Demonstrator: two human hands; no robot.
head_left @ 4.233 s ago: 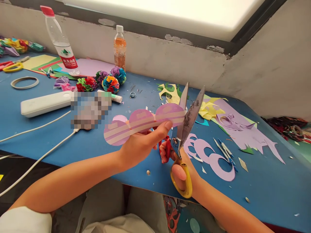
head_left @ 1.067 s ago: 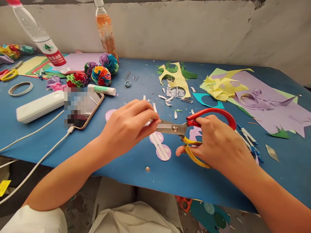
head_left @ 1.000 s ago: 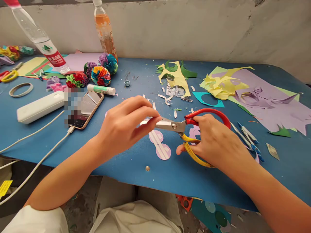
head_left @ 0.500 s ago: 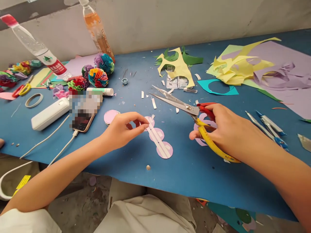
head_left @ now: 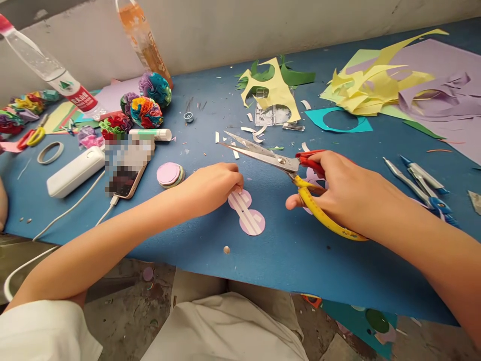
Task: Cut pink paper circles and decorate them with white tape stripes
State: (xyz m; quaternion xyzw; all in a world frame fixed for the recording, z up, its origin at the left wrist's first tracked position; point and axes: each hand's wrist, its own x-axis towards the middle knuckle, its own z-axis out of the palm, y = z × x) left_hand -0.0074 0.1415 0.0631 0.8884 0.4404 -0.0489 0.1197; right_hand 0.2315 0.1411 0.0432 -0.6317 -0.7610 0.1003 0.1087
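Above the blue tabletop (head_left: 293, 260), our right hand (head_left: 347, 185) grips spread scissors (head_left: 281, 161), while our left hand (head_left: 216, 188) curls at the purple circles (head_left: 258, 219), its grasp unclear.

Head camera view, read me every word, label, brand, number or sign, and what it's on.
No text reads clearly.
Water bottle: white characters on red label, too small.
Orange bottle: side lettering, blurred.
White-and-green tube: any print too small.
Phone: partly pixelated, nothing readable.

Head view: from above my lap (head_left: 229, 326), I am looking forward and down across the nearby table (head_left: 293, 250) toward the wall (head_left: 263, 30).
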